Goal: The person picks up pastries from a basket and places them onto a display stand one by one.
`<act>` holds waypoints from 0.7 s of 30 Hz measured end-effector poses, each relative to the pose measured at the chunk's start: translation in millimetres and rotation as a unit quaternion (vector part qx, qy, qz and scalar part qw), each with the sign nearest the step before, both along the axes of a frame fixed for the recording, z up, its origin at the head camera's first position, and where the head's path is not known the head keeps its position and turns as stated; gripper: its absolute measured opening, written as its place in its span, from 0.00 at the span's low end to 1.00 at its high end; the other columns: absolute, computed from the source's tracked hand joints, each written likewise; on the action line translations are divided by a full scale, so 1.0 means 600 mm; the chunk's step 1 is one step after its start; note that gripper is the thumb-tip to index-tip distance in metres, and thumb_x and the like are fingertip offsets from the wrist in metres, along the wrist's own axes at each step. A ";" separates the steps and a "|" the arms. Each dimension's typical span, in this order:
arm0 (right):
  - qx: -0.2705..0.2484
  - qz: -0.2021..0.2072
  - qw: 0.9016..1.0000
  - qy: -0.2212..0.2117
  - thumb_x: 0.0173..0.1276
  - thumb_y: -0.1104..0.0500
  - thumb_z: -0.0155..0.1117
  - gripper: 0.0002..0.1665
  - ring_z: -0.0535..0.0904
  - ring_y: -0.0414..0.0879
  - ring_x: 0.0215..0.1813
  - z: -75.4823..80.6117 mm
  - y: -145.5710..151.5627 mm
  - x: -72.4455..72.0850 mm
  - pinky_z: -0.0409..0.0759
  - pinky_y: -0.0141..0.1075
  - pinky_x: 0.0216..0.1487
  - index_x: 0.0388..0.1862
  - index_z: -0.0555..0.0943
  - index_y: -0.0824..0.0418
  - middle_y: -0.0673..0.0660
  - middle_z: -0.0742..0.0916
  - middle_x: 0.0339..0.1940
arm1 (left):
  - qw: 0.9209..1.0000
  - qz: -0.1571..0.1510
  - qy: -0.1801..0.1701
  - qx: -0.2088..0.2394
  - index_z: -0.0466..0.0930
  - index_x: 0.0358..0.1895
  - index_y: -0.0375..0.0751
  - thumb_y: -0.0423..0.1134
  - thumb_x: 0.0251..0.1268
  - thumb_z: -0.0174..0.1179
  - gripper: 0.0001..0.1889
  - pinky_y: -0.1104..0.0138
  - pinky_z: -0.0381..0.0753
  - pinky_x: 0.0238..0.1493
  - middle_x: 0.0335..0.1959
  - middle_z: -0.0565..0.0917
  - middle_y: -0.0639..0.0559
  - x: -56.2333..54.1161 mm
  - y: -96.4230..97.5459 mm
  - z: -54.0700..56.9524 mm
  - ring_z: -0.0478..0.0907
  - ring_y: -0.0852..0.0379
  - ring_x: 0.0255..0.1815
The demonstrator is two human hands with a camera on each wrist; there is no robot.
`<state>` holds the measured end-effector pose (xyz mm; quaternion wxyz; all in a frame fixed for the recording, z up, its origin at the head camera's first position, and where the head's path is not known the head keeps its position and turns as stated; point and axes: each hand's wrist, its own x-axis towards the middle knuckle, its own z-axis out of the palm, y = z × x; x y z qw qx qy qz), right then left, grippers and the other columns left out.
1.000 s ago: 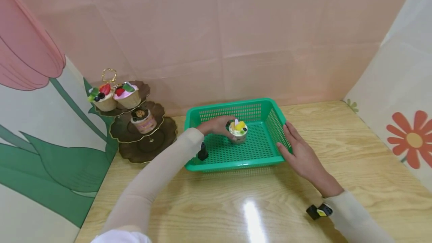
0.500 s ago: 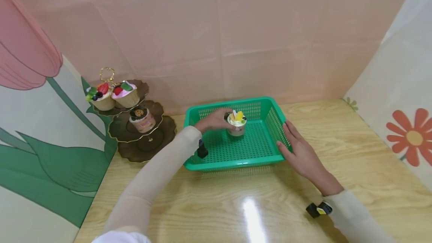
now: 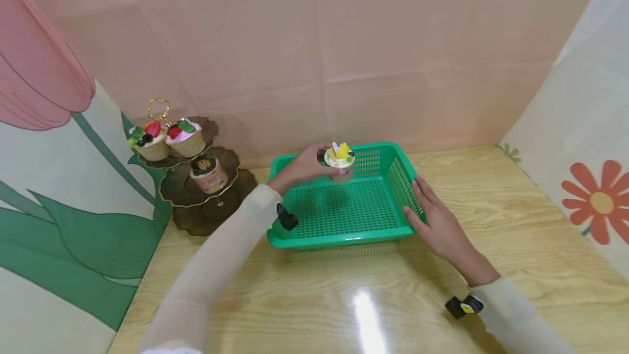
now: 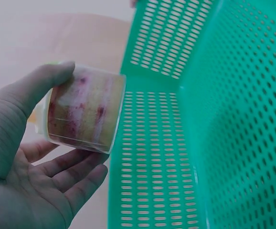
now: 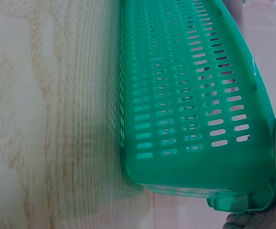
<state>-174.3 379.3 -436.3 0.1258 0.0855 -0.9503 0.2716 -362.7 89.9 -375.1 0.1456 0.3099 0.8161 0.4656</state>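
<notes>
My left hand [image 3: 308, 164] holds a clear dessert cup [image 3: 340, 173] between thumb and fingers, above the back left part of a green basket [image 3: 339, 239]. Yellow fruit and white cream top the cup. In the left wrist view the cup [image 4: 88, 109] is tilted on its side, with pink and yellow cake layers showing through its wall. My right hand [image 3: 442, 228] is at the basket's right rim, thumb over the inner side and fingers along the outside. The right wrist view shows the basket's slotted wall [image 5: 195, 167] and only part of this hand.
A brown tiered stand [image 3: 216, 212] is left of the basket. Its top tier bears two cupcakes [image 3: 187, 141], its middle tier another dessert cup [image 3: 209, 176]. Behind the wooden table [image 3: 304, 299] hangs a pink backdrop [image 3: 393, 53]; flower-printed panels flank it.
My left hand has lifted the dessert cup up from inside the basket and shifted it slightly left, toward the back rim. The right hand has stayed at the basket's right rim.
</notes>
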 end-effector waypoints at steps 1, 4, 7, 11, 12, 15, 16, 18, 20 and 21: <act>0.000 0.000 1.000 0.000 0.82 0.47 0.52 0.43 0.53 0.67 0.80 0.000 0.000 0.000 0.62 0.67 0.67 0.81 0.51 0.69 0.62 0.50 0.84 | 1.000 0.002 0.002 0.009 0.74 0.67 0.44 0.48 0.58 0.76 0.34 0.59 0.78 0.59 0.58 0.80 0.52 0.001 -0.002 0.003 0.76 0.51 0.60; -0.001 0.002 1.000 0.000 0.81 0.48 0.52 0.42 0.53 0.67 0.80 0.000 0.000 0.000 0.62 0.67 0.67 0.81 0.51 0.69 0.62 0.50 0.84 | 0.999 0.015 0.010 0.028 0.74 0.67 0.43 0.47 0.58 0.76 0.34 0.60 0.79 0.56 0.57 0.80 0.51 0.007 -0.011 0.014 0.77 0.52 0.57; -0.002 0.003 1.000 0.000 0.81 0.48 0.53 0.42 0.53 0.67 0.80 0.000 0.000 0.000 0.62 0.67 0.67 0.81 0.51 0.69 0.62 0.50 0.84 | 0.998 0.032 0.012 0.046 0.74 0.68 0.44 0.46 0.57 0.76 0.35 0.60 0.79 0.55 0.57 0.80 0.51 0.015 -0.020 0.026 0.78 0.53 0.56; -0.003 0.004 1.000 0.001 0.81 0.48 0.53 0.42 0.53 0.67 0.80 -0.001 0.000 -0.001 0.62 0.67 0.67 0.81 0.51 0.70 0.63 0.50 0.84 | 0.997 0.047 0.018 0.061 0.73 0.69 0.47 0.47 0.56 0.77 0.36 0.58 0.79 0.55 0.58 0.80 0.53 0.028 -0.033 0.041 0.78 0.52 0.57; -0.003 0.004 1.000 0.001 0.81 0.48 0.52 0.42 0.53 0.67 0.80 -0.001 0.000 -0.001 0.62 0.67 0.67 0.81 0.51 0.70 0.63 0.50 0.84 | 0.996 0.048 0.018 0.066 0.73 0.69 0.47 0.47 0.56 0.77 0.37 0.59 0.79 0.56 0.59 0.80 0.53 0.032 -0.036 0.043 0.78 0.52 0.57; -0.004 0.003 1.000 0.000 0.81 0.48 0.53 0.42 0.53 0.68 0.79 -0.001 0.001 -0.002 0.62 0.68 0.67 0.81 0.51 0.70 0.62 0.50 0.84 | 0.995 0.046 0.024 0.080 0.73 0.69 0.46 0.46 0.56 0.77 0.36 0.60 0.81 0.55 0.59 0.80 0.53 0.041 -0.045 0.048 0.78 0.52 0.58; -0.004 0.003 1.000 0.000 0.81 0.48 0.53 0.42 0.53 0.68 0.79 -0.001 0.001 -0.002 0.62 0.68 0.67 0.81 0.51 0.69 0.62 0.50 0.84 | 0.995 0.045 0.028 0.086 0.73 0.69 0.45 0.45 0.56 0.77 0.36 0.60 0.81 0.55 0.59 0.80 0.52 0.044 -0.048 0.049 0.78 0.52 0.57; -0.003 0.003 1.000 0.000 0.81 0.48 0.53 0.42 0.53 0.68 0.79 -0.001 0.001 -0.001 0.62 0.68 0.66 0.81 0.51 0.69 0.62 0.50 0.84 | 0.993 0.045 0.034 0.099 0.73 0.68 0.43 0.44 0.56 0.77 0.36 0.61 0.82 0.54 0.58 0.80 0.51 0.050 -0.053 0.050 0.79 0.53 0.56; -0.004 0.003 1.000 0.002 0.81 0.48 0.52 0.42 0.53 0.68 0.79 -0.002 0.001 -0.001 0.63 0.68 0.66 0.81 0.51 0.69 0.62 0.50 0.84 | 0.992 0.050 0.044 0.106 0.74 0.67 0.42 0.44 0.56 0.77 0.35 0.61 0.83 0.53 0.57 0.80 0.51 0.058 -0.060 0.050 0.79 0.53 0.56; -0.004 0.002 1.000 0.002 0.81 0.48 0.52 0.42 0.53 0.68 0.79 -0.002 0.002 -0.001 0.63 0.68 0.66 0.81 0.51 0.69 0.62 0.50 0.84 | 0.991 0.054 0.048 0.110 0.74 0.67 0.42 0.44 0.56 0.77 0.35 0.61 0.83 0.53 0.57 0.80 0.51 0.062 -0.064 0.049 0.79 0.53 0.55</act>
